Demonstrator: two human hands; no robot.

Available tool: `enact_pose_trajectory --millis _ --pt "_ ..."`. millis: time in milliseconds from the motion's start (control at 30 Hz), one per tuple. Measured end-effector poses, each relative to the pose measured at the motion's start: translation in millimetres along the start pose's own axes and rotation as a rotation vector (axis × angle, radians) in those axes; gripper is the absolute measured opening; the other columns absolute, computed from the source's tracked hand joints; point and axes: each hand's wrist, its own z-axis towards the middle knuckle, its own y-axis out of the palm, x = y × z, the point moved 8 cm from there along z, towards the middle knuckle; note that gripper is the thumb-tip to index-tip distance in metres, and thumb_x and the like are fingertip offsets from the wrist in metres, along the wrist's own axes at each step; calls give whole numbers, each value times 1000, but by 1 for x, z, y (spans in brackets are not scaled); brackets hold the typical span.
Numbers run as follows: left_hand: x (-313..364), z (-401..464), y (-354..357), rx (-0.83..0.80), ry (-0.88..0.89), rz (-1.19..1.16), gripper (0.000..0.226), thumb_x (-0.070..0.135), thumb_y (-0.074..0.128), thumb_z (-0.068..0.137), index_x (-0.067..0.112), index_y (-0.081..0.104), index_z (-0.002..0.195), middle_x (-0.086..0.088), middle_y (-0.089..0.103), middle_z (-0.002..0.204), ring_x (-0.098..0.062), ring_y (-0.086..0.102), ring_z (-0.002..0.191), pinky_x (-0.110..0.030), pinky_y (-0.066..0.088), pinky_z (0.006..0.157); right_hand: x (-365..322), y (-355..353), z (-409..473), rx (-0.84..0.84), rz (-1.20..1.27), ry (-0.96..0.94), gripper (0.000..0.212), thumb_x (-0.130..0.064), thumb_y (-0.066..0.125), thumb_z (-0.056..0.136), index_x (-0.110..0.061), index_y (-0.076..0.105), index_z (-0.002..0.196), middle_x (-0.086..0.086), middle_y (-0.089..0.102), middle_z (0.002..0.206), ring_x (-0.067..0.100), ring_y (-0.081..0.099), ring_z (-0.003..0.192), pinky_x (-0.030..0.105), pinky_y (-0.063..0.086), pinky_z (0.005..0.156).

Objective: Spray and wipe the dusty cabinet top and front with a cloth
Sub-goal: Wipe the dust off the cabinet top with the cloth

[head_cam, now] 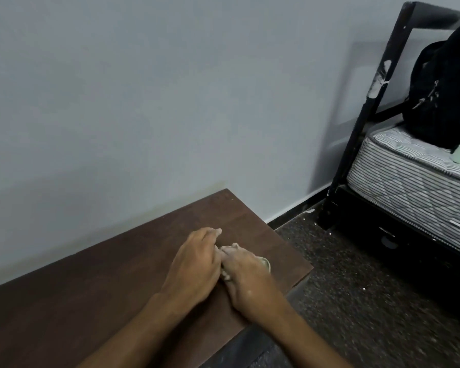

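A plain grey wall (pixel 144 88) backs the room. At right, a black bed frame (pixel 356 134) carries a striped mattress (pixel 409 176) with a black bag (pixel 444 96) on it, above a dark speckled floor (pixel 356 288). My dark wooden cabinet surface (pixel 77 301) abuts the wall. My left hand (pixel 194 266) and right hand (pixel 247 277) touch, fingers curled, near its right edge; a small pale round object (pixel 265 262) shows beneath the right. Whether I grip it I cannot tell.

The one head view looks down and forward, close over the cabinet top (pixel 104 288), the wall (pixel 144 102) far behind.
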Motion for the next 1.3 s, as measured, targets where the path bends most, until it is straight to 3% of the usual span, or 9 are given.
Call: enact_pose_trajectory --millis 267,400,633,767,867,933,1000,1100,1300 --pt "-47 27 0 -51 -107 19 46 31 38 101 14 43 143 2 48 143 -14 41 131 -30 34 111 87 -2 118 39 -139 310 28 -18 53 96 -16 62 122 4 63 115 25 57 106 44 47 96" --pt "-62 41 -10 -2 -120 28 44 24 41 99 8 45 140 -5 50 139 -19 43 128 -29 32 109 35 50 157 -126 -49 93 15 -25 43 95 -25 58 92 -5 62 92 18 56 89 43 49 87" --pt "-80 32 -8 -64 -91 -12 41 26 41 100 11 50 137 2 53 138 -15 44 127 -29 34 108 108 22 192 -60 -150 274 31 -19 54 99 -6 58 128 20 59 126 38 54 113 43 42 99" --pt "-87 23 -21 26 -146 -20 41 25 42 100 7 51 136 -6 54 137 -21 46 127 -31 33 108 48 38 175 -117 -112 211 35 -28 53 99 -12 61 129 16 62 126 35 56 117 44 41 104" --pt "-93 16 -41 138 -184 -38 45 31 37 97 9 55 131 -8 57 131 -23 49 124 -32 34 108 -34 64 149 -201 -35 77 45 -43 29 88 -28 67 108 3 70 104 27 67 98 47 54 84" --pt "-94 -1 -52 173 -194 -72 46 34 35 95 12 58 128 -3 58 129 -19 49 123 -28 33 108 -87 73 109 -223 16 -23 44 -32 30 87 -15 68 103 10 71 98 32 68 90 47 54 73" --pt "-92 -24 -58 155 -190 -99 44 36 37 95 16 59 127 2 58 129 -13 48 122 -25 34 106 -129 69 55 -283 140 -175 27 -18 47 92 -4 69 101 15 71 99 34 65 92 51 51 78" --pt "-83 -62 -51 76 -175 -90 41 37 38 94 19 61 123 5 60 124 -11 51 115 -27 39 102 -117 46 4 -318 207 -315 23 -17 54 100 -21 65 120 1 65 122 18 59 115 38 46 96" --pt "-41 -101 -25 -63 -104 -42 42 37 41 98 19 52 134 8 55 133 -10 46 123 -28 36 107 38 -21 2 14 -65 191 41 -11 61 94 -21 63 134 9 63 133 34 58 121 40 40 110"
